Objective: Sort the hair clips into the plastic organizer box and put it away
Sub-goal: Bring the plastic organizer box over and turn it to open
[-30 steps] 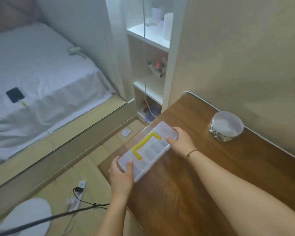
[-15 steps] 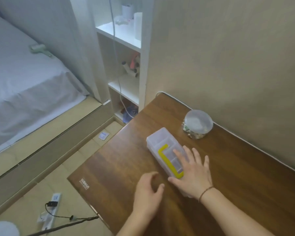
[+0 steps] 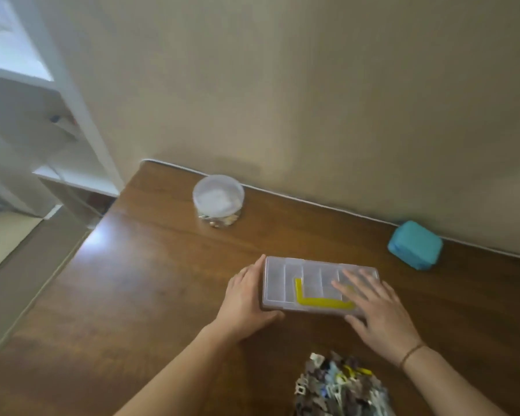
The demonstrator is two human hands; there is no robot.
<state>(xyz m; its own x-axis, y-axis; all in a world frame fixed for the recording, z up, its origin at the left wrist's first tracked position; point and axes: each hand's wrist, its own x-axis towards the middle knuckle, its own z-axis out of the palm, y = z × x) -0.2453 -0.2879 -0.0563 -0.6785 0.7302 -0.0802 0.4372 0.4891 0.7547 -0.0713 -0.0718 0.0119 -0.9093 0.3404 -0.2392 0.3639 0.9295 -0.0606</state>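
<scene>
A clear plastic organizer box (image 3: 282,283) with a shut lid and a yellow L-shaped latch lies flat on the wooden table (image 3: 132,280), its long side facing me. My left hand (image 3: 243,298) rests against the box's left end, fingers straight along that side and thumb at the front edge. My right hand (image 3: 379,310) lies flat on the right part of the lid with the fingers spread. A pile of mixed hair clips (image 3: 339,385) sits on the table just in front of the box, between my forearms.
A round clear jar (image 3: 218,196) with a white lid stands at the back of the table near the wall. A teal case (image 3: 415,244) lies at the back right. A white shelf unit (image 3: 72,175) stands left of the table; the table's left edge drops to the floor.
The box has been turned and slid from the table's left corner toward the middle, now lying crosswise. My view has swung right, bringing the clip pile and teal case into sight.
</scene>
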